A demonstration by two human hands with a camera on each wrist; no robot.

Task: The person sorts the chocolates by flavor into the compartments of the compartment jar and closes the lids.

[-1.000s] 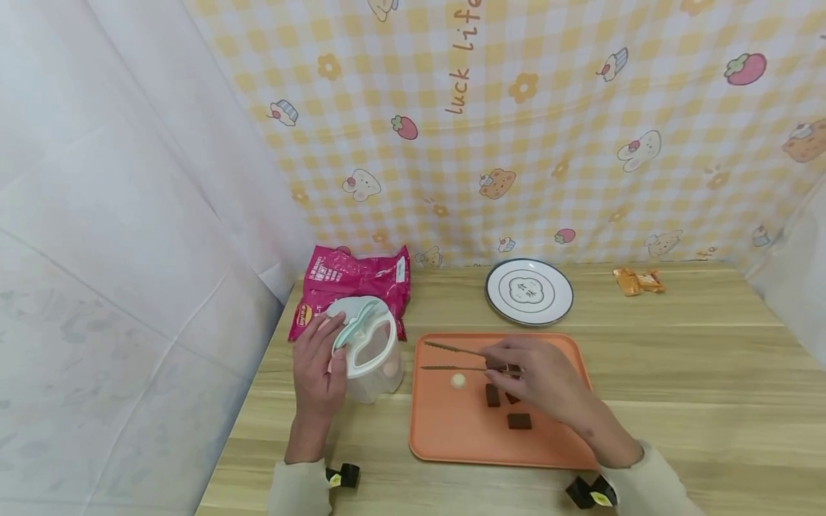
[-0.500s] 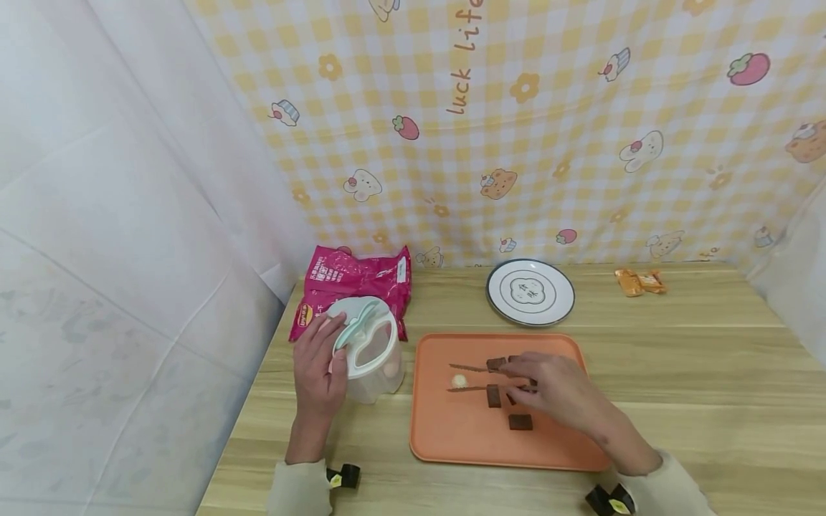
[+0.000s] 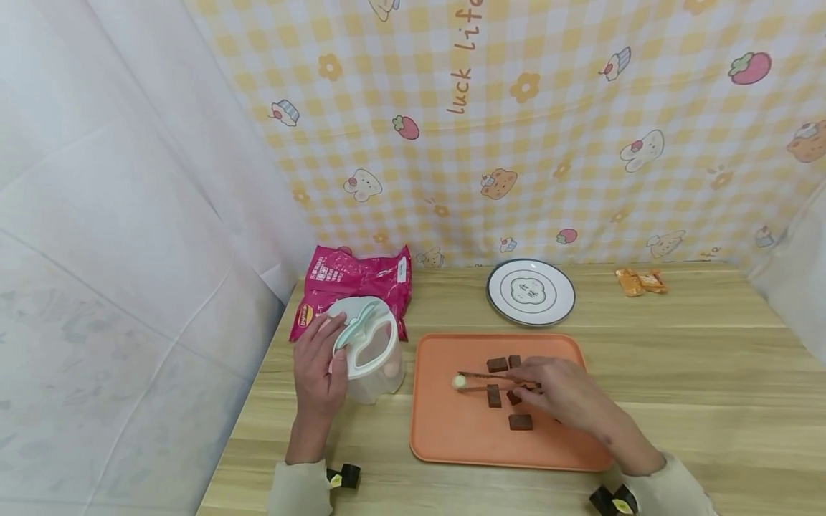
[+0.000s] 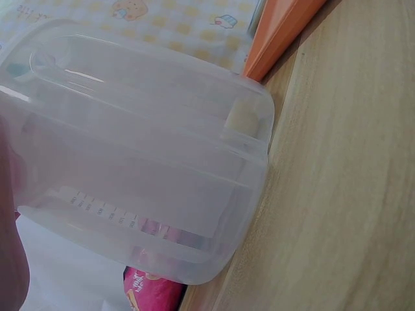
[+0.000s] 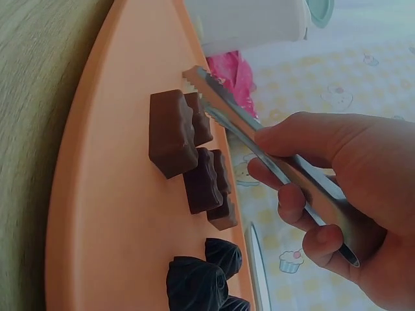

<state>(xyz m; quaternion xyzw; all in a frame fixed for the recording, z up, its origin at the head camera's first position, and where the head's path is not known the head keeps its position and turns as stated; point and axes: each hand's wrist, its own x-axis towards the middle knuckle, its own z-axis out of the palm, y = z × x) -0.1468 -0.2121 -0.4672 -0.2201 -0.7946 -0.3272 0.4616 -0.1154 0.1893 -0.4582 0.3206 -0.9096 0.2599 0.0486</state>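
My left hand [image 3: 320,362] grips the side and lid edge of a clear plastic canister [image 3: 376,383], whose pale lid has a mint-green flap. A pale piece [image 4: 241,118] shows inside, near its base. My right hand [image 3: 561,387] holds metal tongs [image 5: 243,133] between thumb and fingers, low over an orange tray [image 3: 452,437]. In the head view the tong tips stand at either side of a small cream-coloured ball [image 3: 459,382]. Several brown chocolate blocks [image 3: 520,422] lie under and around the tongs. Dark swirled pieces [image 5: 198,282] sit below my hand in the right wrist view.
A magenta snack bag [image 3: 361,276] lies behind the canister against the cloth backdrop. Beyond the tray is a white plate [image 3: 497,287] with a dark rim. Two orange-wrapped sweets [image 3: 639,282] lie at the back right of the wooden table [image 3: 677,358].
My right hand has moved toward me and to the right, bringing the tongs down to the cream ball, and their tips have drawn closer together. The left hand and canister stay put.
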